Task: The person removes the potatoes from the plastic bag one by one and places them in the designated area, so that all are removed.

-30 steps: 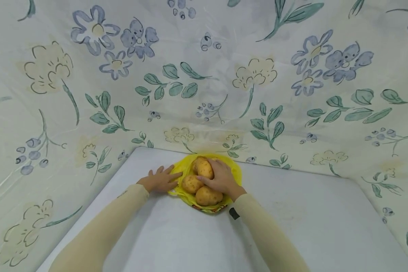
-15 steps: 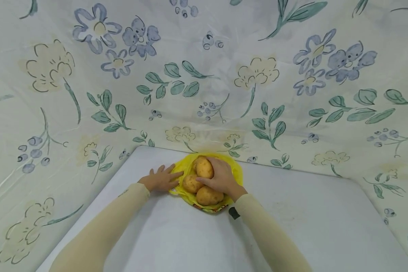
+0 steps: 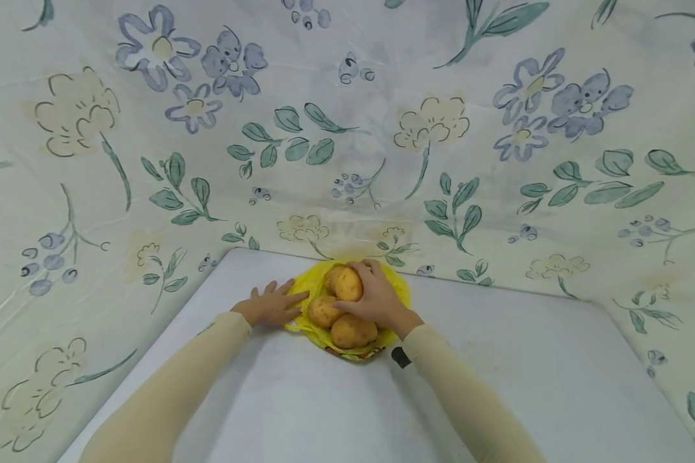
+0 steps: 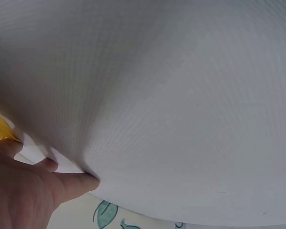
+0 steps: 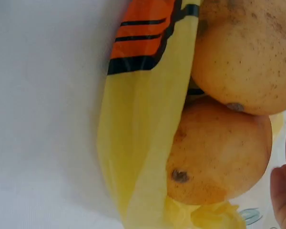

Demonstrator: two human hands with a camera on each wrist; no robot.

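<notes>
A yellow plastic bag (image 3: pixel 401 290) lies open at the far edge of the white table (image 3: pixel 324 399) with three potatoes in it. My right hand (image 3: pixel 375 297) lies over the pile, its fingers curled round the top potato (image 3: pixel 345 283). A second potato (image 3: pixel 322 311) sits at the left and a third (image 3: pixel 352 332) at the front. My left hand (image 3: pixel 277 302) rests flat on the table with straight fingers touching the bag's left edge. In the right wrist view, two potatoes (image 5: pixel 248 52) (image 5: pixel 219 152) show inside the yellow bag (image 5: pixel 143 124). The left wrist view shows my left hand (image 4: pixel 24 191) on the table (image 4: pixel 181 95).
A floral cloth (image 3: pixel 347 128) stands as a wall behind the table and along both sides, close to the bag. The bag bears an orange and black print (image 5: pixel 143 33) on its near side. The table's near half is bare white surface.
My right hand has shifted slightly farther over the top potato, fingers curling more round it. The left hand and the bag stay where they were.
</notes>
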